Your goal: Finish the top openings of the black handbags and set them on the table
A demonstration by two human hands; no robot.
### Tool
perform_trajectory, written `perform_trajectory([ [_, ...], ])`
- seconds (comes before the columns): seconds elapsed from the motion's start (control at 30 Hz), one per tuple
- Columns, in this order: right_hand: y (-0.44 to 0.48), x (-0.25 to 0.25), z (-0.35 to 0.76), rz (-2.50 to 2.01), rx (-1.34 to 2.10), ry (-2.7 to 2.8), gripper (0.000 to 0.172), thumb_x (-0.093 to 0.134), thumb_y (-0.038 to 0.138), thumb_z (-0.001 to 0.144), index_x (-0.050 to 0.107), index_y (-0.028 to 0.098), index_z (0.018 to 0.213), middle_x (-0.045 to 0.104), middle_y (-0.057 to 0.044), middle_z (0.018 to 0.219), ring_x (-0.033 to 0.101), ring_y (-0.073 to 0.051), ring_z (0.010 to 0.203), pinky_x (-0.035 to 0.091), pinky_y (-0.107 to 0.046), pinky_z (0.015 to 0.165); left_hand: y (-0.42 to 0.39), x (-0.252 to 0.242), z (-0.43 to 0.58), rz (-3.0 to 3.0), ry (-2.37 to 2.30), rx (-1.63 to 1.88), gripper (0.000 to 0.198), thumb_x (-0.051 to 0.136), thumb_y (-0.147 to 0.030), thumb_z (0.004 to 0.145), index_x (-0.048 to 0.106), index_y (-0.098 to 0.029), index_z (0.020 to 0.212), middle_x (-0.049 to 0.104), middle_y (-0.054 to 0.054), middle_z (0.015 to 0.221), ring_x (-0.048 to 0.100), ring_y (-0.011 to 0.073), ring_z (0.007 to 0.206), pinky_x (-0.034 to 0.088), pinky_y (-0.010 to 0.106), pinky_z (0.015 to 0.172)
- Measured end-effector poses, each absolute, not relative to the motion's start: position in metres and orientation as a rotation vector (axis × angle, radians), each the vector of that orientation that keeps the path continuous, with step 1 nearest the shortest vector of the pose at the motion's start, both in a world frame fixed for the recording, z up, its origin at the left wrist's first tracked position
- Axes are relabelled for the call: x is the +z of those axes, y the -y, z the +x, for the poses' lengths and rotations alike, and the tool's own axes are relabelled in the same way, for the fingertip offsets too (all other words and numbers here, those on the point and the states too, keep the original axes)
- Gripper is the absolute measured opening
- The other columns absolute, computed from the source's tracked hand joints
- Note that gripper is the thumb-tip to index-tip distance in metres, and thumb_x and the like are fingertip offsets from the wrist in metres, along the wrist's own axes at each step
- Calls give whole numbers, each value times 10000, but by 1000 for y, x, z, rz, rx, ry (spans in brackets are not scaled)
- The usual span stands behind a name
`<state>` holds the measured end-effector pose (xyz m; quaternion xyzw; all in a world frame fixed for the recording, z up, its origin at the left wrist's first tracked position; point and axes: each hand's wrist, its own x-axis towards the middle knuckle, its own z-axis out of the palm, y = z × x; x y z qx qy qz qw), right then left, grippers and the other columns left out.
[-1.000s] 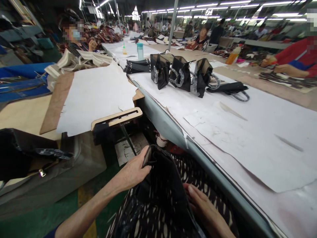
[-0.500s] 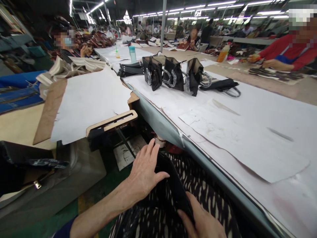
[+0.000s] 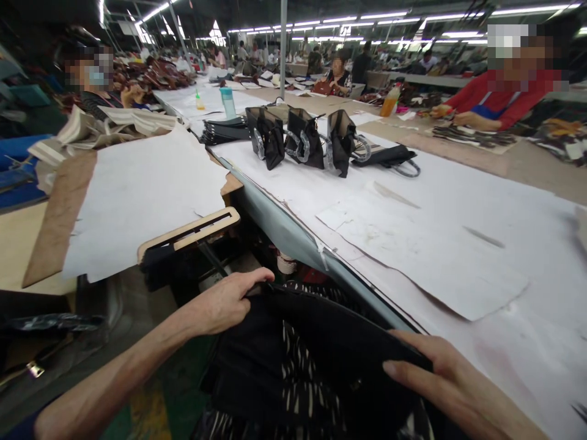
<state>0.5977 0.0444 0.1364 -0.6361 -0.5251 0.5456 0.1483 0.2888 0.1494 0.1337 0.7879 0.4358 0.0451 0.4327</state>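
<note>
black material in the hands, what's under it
Pale-streaked dark fabric shows past the far edge of the black material and in a gap nearer; whatever else it covers is hidden.

A long, big table (image 3: pixel 458 154) goes far back into the room. White paper (image 3: pixel 435 244) covers much of its near part, and past the paper's far edge it is brown. Down the table's left edge there is a blue-grey side (image 3: pixel 270 211). A smaller table (image 3: pixel 59 211) stands near that edge, with a white sheet (image 3: pixel 147 189) on top. Below its near edge, the floor (image 3: pixel 181 382) is green with a yellow stripe (image 3: pixel 149 415). A thin grey pole (image 3: pixel 283 52) stands tall. Up high it is dark, but long white lamps (image 3: pixel 381 16) shine in rows. Bright windows (image 3: pixel 217 32) glow at the back.
</note>
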Motion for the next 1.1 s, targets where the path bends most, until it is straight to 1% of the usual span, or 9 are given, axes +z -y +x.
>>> perform_trajectory([
  [0.17,-47,102,585,-1640,1778,1351,84,519,245,718,547,166,718,482,33,631,419,-106,581,330,-216,547,-160,114,287,1849,-1090,-72,466,378,-88,542,548,-187,965,610,-1,898,557,189,838,426,247,686],
  [0.23,-47,99,585,-1618,1793,1339,79,520,234,715,548,162,732,469,35,637,397,-101,584,312,-215,547,-157,112,290,1925,-1110,-57,477,370,-86,562,542,-206,991,613,-2,891,561,189,844,427,259,709],
  [0.33,-47,103,589,-1647,1811,1332,91,521,233,713,562,160,749,473,35,637,393,-102,585,299,-213,539,-149,113,298,2067,-1176,-49,550,379,-94,635,460,-220,1165,587,36,1081,528,212,1009,395,318,868],
  [0.47,-47,106,590,-1663,1774,1348,79,524,224,710,564,162,736,465,40,618,390,-100,576,294,-212,533,-140,115,310,2260,-1283,-25,631,429,-102,677,325,-188,1294,372,75,1357,381,237,1200,294,383,1007],
  [0.53,-47,106,589,-1656,1775,1337,84,524,221,709,569,158,743,464,41,620,390,-99,575,295,-213,535,-138,116,316,2348,-1275,79,556,462,-105,686,386,-210,1226,354,47,1365,381,223,1189,305,371,1003],
  [0.6,-46,106,588,-1635,1803,1308,101,520,218,712,578,152,762,472,37,629,396,-99,579,301,-214,541,-137,118,323,2408,-1244,159,375,496,-128,710,479,-228,1070,384,20,1335,393,211,1162,329,357,980],
  [0.7,-46,109,586,-1597,1821,1296,113,517,219,715,584,151,775,486,33,640,406,-103,587,304,-216,544,-137,119,333,2468,-1222,144,151,535,-177,746,523,-215,892,456,20,1253,429,214,1101,362,359,933],
  [0.93,-48,113,581,-1578,1797,1286,108,538,267,711,564,164,729,479,37,622,404,-107,582,304,-216,545,-138,110,344,2510,-1341,-42,82,517,-245,784,538,-182,833,524,63,1103,491,233,964,399,368,830],
  [1.1,-50,111,586,-1588,1802,1288,128,534,292,719,550,165,723,475,36,622,404,-107,579,320,-212,548,-141,114,341,2410,-1322,-139,126,424,-159,784,527,-183,714,550,52,1013,511,194,888,403,315,768],
])
